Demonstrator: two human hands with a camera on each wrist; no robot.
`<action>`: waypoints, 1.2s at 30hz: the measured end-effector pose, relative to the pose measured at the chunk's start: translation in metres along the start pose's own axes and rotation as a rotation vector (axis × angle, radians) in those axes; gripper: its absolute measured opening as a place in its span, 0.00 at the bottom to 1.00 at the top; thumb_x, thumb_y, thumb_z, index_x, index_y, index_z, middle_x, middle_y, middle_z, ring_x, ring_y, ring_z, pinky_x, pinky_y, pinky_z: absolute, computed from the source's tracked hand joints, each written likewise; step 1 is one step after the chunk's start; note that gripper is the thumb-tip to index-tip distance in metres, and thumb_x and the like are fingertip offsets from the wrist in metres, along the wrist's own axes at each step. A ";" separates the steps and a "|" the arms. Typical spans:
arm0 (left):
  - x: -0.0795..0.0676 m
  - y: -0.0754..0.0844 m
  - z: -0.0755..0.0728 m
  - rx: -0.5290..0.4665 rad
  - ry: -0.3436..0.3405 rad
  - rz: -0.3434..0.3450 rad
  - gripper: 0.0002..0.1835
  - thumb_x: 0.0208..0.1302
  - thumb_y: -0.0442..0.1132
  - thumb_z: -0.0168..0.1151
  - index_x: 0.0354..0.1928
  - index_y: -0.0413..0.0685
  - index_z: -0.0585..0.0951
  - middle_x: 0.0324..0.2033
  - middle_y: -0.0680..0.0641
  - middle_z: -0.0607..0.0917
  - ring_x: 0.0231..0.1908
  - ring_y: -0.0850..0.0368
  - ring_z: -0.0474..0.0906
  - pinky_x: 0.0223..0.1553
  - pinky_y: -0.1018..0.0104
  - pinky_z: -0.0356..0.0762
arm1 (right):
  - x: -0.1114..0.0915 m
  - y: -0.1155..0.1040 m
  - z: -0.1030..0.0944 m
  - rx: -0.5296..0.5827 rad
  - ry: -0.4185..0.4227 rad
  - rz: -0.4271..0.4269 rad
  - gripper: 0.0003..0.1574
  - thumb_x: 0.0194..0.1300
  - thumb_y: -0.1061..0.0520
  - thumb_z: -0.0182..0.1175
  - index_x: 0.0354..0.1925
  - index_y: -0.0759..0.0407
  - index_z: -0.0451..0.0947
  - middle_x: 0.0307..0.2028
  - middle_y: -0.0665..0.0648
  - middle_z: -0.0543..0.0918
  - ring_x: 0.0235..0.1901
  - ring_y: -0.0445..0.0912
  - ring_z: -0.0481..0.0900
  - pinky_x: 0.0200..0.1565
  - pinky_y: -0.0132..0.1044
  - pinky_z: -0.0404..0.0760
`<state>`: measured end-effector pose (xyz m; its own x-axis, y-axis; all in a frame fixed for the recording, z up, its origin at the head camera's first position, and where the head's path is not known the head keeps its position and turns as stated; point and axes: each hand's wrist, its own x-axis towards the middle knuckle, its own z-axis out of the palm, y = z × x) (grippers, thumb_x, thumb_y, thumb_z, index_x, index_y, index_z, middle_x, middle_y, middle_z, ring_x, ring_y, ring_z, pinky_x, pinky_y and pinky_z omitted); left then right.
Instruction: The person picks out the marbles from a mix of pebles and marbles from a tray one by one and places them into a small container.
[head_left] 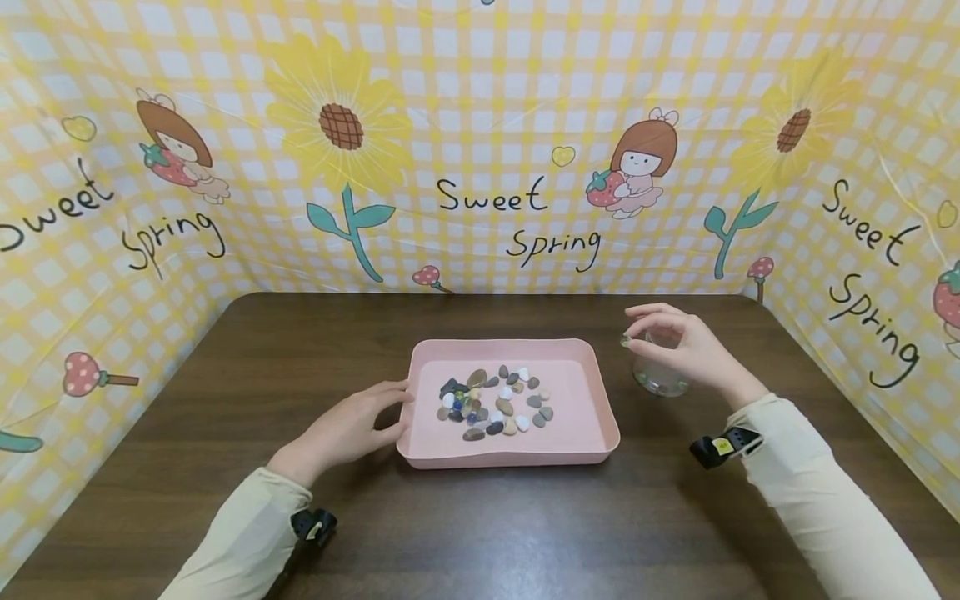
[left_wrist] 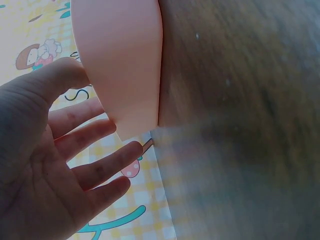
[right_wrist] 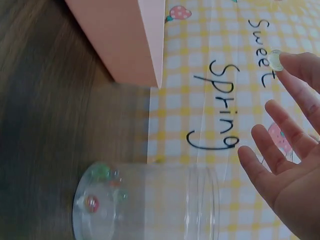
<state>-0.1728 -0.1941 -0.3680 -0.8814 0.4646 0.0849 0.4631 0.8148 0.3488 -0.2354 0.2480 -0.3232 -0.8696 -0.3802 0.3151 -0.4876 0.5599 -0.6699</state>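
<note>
My right hand [head_left: 678, 337] pinches a clear, faintly yellow-green glass marble [right_wrist: 275, 60] between thumb and index finger, the other fingers spread. It is above and in front of a clear jar [head_left: 662, 385], which stands to the right of the pink tray [head_left: 581, 400]. Several coloured marbles [right_wrist: 92, 203] lie on the jar's bottom in the right wrist view. My left hand [head_left: 348, 427] rests its thumb and fingertips against the tray's left end, fingers fairly straight. Inside the tray lie grey, white and brown pebbles [head_left: 505, 407], with dark blue and green marbles [head_left: 458, 405] among those at the left.
The brown wooden table [head_left: 480, 533] reaches back to a yellow checked cloth [head_left: 480, 108] that hangs behind it and along both sides. Black wrist cameras [head_left: 723, 447] are strapped over both pale sleeves [head_left: 832, 517].
</note>
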 end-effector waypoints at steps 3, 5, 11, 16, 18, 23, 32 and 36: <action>0.000 0.000 -0.001 0.000 -0.005 -0.002 0.22 0.62 0.44 0.58 0.55 0.40 0.77 0.60 0.39 0.74 0.60 0.43 0.71 0.60 0.48 0.70 | -0.002 0.004 -0.003 0.004 0.032 0.000 0.08 0.61 0.58 0.61 0.39 0.59 0.81 0.55 0.56 0.75 0.50 0.24 0.69 0.53 0.18 0.69; 0.000 0.000 -0.001 0.000 -0.007 -0.004 0.22 0.62 0.44 0.58 0.55 0.40 0.77 0.60 0.38 0.74 0.60 0.43 0.71 0.60 0.48 0.70 | -0.003 0.008 -0.006 0.014 0.048 -0.004 0.08 0.61 0.58 0.61 0.40 0.60 0.81 0.54 0.54 0.74 0.50 0.24 0.69 0.52 0.16 0.70; 0.000 0.000 -0.002 -0.006 -0.013 -0.012 0.22 0.62 0.44 0.59 0.55 0.40 0.76 0.61 0.39 0.74 0.60 0.43 0.71 0.60 0.47 0.70 | -0.006 0.017 -0.010 0.069 0.099 -0.012 0.10 0.60 0.61 0.61 0.40 0.65 0.80 0.51 0.41 0.73 0.50 0.24 0.70 0.53 0.15 0.70; 0.000 0.001 -0.002 0.008 0.004 0.011 0.21 0.62 0.42 0.58 0.54 0.39 0.77 0.60 0.38 0.75 0.59 0.42 0.72 0.59 0.48 0.71 | -0.007 0.024 -0.013 0.060 0.139 -0.010 0.11 0.59 0.61 0.62 0.41 0.66 0.79 0.49 0.35 0.73 0.48 0.23 0.72 0.53 0.15 0.71; 0.000 0.001 -0.003 0.013 0.009 0.018 0.20 0.62 0.41 0.58 0.54 0.39 0.77 0.59 0.37 0.75 0.59 0.42 0.72 0.59 0.48 0.71 | -0.007 0.027 -0.014 0.053 0.152 -0.010 0.11 0.59 0.62 0.62 0.41 0.67 0.80 0.49 0.34 0.72 0.46 0.23 0.73 0.52 0.15 0.71; -0.001 0.002 -0.004 0.012 0.005 0.012 0.20 0.62 0.41 0.58 0.54 0.39 0.77 0.60 0.37 0.75 0.59 0.42 0.72 0.59 0.47 0.71 | -0.007 0.035 -0.016 0.056 0.194 -0.021 0.12 0.59 0.63 0.62 0.40 0.70 0.79 0.47 0.32 0.73 0.45 0.22 0.74 0.51 0.16 0.73; -0.001 0.002 -0.004 0.015 0.002 0.011 0.20 0.62 0.41 0.58 0.54 0.39 0.77 0.59 0.38 0.75 0.59 0.42 0.72 0.59 0.48 0.71 | -0.009 0.046 -0.018 -0.003 0.254 0.056 0.14 0.61 0.57 0.61 0.40 0.68 0.79 0.47 0.32 0.72 0.51 0.27 0.70 0.56 0.21 0.72; -0.002 0.002 -0.003 0.017 0.008 0.021 0.20 0.62 0.41 0.58 0.54 0.39 0.77 0.59 0.38 0.75 0.59 0.42 0.72 0.58 0.48 0.71 | -0.007 0.050 -0.017 0.005 0.262 0.087 0.16 0.61 0.56 0.62 0.41 0.68 0.79 0.48 0.34 0.71 0.50 0.26 0.70 0.56 0.20 0.72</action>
<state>-0.1706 -0.1943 -0.3640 -0.8721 0.4791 0.0998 0.4832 0.8106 0.3309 -0.2547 0.2911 -0.3478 -0.8990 -0.1269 0.4192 -0.4104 0.5779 -0.7054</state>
